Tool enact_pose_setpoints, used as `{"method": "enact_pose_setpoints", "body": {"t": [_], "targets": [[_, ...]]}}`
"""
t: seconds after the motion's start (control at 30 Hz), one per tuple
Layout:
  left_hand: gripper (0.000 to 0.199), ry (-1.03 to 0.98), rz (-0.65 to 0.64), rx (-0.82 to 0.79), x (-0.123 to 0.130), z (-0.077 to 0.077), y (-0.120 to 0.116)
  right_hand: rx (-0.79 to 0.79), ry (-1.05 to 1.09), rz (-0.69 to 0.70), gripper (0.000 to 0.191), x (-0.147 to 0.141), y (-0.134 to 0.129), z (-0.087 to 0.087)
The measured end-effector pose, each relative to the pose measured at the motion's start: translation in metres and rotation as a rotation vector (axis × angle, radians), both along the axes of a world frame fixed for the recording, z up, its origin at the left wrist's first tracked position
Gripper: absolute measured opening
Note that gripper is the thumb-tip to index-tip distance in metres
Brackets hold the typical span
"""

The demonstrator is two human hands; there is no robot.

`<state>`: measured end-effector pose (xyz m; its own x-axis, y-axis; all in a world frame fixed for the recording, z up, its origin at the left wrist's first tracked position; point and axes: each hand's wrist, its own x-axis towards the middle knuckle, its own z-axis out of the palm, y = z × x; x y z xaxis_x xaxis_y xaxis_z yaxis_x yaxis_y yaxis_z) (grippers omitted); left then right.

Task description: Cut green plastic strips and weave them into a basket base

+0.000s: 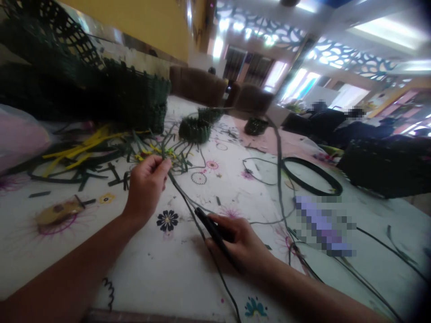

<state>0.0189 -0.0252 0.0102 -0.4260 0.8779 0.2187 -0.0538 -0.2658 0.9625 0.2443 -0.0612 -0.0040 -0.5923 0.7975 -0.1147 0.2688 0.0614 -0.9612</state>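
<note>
The dark green strip (178, 197) runs from the left hand (146, 190), whose thumb and fingertips pinch it among other strip ends, down across the desk (161, 273) and past the right hand (237, 244). The right hand is closed around a slim black tool (212, 229); its exact type cannot be determined.

All further positions are given from the small woven basket (195, 130), which stands just beyond the left hand, with loose strips fanning toward the fingers. To its right lie a smaller woven basket (256, 126) and, nearer the camera, a coiled dark strip (313, 177). To its left are yellow strips (81, 152) and a large woven basket (134, 101). A pink plastic bag (20, 134) lies farther left. Farther right are a blurred purple item (323, 226), its markings unreadable, and a dark woven basket (380, 170). Brown sofas (198, 85) stand beyond it.
</note>
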Motion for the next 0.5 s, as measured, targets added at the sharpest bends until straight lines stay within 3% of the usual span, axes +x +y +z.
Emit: {"method": "enact_pose_setpoints", "body": {"t": [0.17, 0.3, 0.5], "targets": [[0.02, -0.056, 0.005, 0.022, -0.006, 0.005, 0.002, -0.049, 0.052, -0.018, 0.03, 0.001, 0.0, -0.001], [0.017, -0.119, -0.077, -0.008, -0.001, 0.005, -0.001, -0.109, 0.153, -0.029, 0.034, 0.004, 0.003, -0.005], [0.016, -0.194, -0.1, -0.03, 0.005, 0.009, -0.005, -0.165, 0.224, -0.004, 0.041, 0.004, 0.004, -0.007]]}}
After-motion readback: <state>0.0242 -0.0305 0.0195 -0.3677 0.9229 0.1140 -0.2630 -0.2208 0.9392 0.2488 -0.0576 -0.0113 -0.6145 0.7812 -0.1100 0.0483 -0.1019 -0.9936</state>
